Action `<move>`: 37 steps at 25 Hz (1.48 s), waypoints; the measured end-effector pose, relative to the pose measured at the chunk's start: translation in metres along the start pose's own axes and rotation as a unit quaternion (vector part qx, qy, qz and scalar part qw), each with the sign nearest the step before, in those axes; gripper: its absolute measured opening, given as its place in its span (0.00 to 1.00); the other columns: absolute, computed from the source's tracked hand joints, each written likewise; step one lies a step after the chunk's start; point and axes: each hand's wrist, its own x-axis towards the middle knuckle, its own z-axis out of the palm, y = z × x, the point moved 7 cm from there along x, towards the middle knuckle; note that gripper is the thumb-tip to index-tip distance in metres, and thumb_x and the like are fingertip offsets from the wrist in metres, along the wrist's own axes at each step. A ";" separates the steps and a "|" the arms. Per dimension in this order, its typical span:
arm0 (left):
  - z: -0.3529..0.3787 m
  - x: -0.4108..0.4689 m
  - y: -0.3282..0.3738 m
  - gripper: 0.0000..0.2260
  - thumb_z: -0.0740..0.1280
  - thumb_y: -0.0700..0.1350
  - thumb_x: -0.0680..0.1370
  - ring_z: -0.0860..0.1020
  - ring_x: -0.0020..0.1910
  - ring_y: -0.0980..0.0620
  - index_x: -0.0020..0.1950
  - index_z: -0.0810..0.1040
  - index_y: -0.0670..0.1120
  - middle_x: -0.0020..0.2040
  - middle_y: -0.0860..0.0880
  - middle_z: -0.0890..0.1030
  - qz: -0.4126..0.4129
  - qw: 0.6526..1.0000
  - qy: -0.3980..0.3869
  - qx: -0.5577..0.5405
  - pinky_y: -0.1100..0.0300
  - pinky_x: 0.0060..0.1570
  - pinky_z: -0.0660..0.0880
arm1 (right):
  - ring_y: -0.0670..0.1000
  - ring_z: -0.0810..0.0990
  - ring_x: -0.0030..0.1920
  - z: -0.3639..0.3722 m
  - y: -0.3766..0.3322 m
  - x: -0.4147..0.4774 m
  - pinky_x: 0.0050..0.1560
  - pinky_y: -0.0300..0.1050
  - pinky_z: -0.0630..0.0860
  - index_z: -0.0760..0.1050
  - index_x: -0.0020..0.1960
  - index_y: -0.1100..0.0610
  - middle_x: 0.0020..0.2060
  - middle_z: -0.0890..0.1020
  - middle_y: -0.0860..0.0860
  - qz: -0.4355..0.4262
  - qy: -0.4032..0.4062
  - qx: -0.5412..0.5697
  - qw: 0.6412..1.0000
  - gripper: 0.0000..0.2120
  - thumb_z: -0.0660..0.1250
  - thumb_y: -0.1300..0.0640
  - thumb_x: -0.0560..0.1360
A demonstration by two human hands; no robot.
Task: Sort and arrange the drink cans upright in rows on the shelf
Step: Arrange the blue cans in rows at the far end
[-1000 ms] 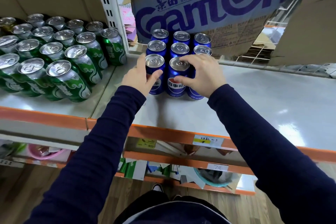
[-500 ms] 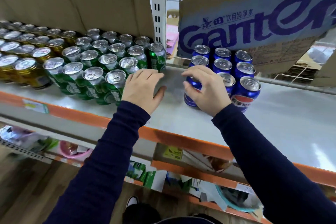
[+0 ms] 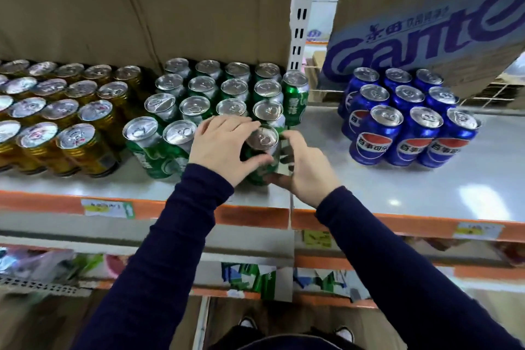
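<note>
head view: left hand (image 3: pixel 221 148), right hand (image 3: pixel 305 170), both tight round front green can (image 3: pixel 262 138)

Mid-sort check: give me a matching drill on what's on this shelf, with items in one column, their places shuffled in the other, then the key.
Items
1. gold cans
2. blue cans
3. front green can
4. lettered cardboard box

Places
A. gripped between the left hand and right hand
B. behind and above the blue block
C. left end of the shelf
D. right bay, three rows of three

Pairs: 1-C, 2-D, 3-A, 4-B
</note>
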 end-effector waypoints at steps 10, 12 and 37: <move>0.007 0.012 -0.011 0.28 0.69 0.59 0.71 0.68 0.66 0.49 0.68 0.72 0.50 0.65 0.52 0.75 0.035 0.996 -0.039 -0.066 0.52 0.64 0.58 | 0.50 0.80 0.44 0.004 -0.006 0.004 0.43 0.44 0.77 0.64 0.65 0.58 0.51 0.81 0.52 0.025 0.061 0.032 0.997 0.33 0.77 0.52 0.66; 0.000 0.007 -0.018 0.30 0.70 0.61 0.70 0.69 0.65 0.46 0.67 0.72 0.48 0.64 0.49 0.76 0.047 0.997 -0.030 -0.052 0.49 0.63 0.61 | 0.53 0.81 0.48 0.006 -0.003 0.004 0.47 0.50 0.78 0.63 0.65 0.57 0.52 0.81 0.53 0.036 0.055 0.046 0.997 0.35 0.77 0.52 0.66; -0.027 -0.020 -0.107 0.28 0.72 0.53 0.70 0.72 0.64 0.41 0.67 0.73 0.42 0.65 0.43 0.75 0.010 0.998 -0.062 -0.015 0.41 0.63 0.67 | 0.50 0.77 0.53 0.019 -0.007 -0.005 0.51 0.41 0.73 0.63 0.67 0.56 0.53 0.77 0.48 0.070 0.094 0.072 0.991 0.33 0.74 0.52 0.68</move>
